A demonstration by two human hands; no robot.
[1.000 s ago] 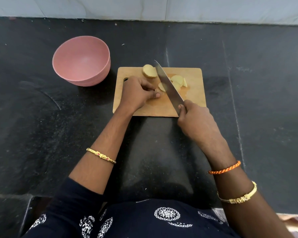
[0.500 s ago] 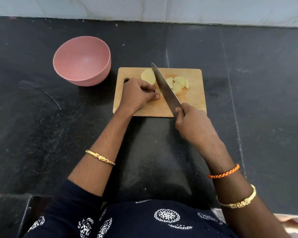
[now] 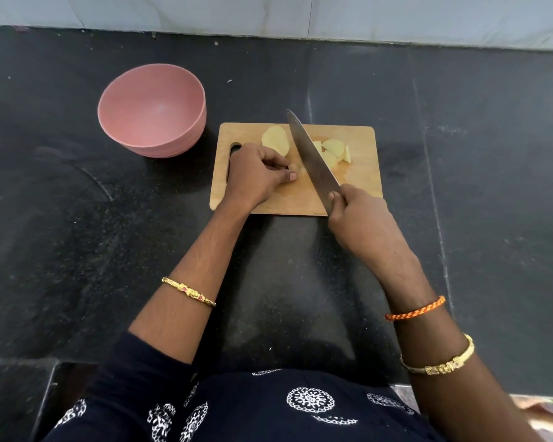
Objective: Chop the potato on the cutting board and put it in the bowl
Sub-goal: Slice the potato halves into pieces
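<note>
right hand (image 3: pixel 361 224) grips knife (image 3: pixel 312 157) | left hand (image 3: pixel 256 173) holds potato piece (image 3: pixel 296 169) | cutting board (image 3: pixel 361 183) | bowl (image 3: pixel 134 100) apart

A black speckled stone bench (image 3: pixel 460 186) with pale seams meets a light tiled wall (image 3: pixel 268 14). On the forearms: 1 gold bangle (image 3: pixel 189 291) at left; an orange cord (image 3: pixel 415 309) and a second gold bangle (image 3: pixel 441 362) at right. A navy top (image 3: pixel 268 409) carries white prints.
</note>
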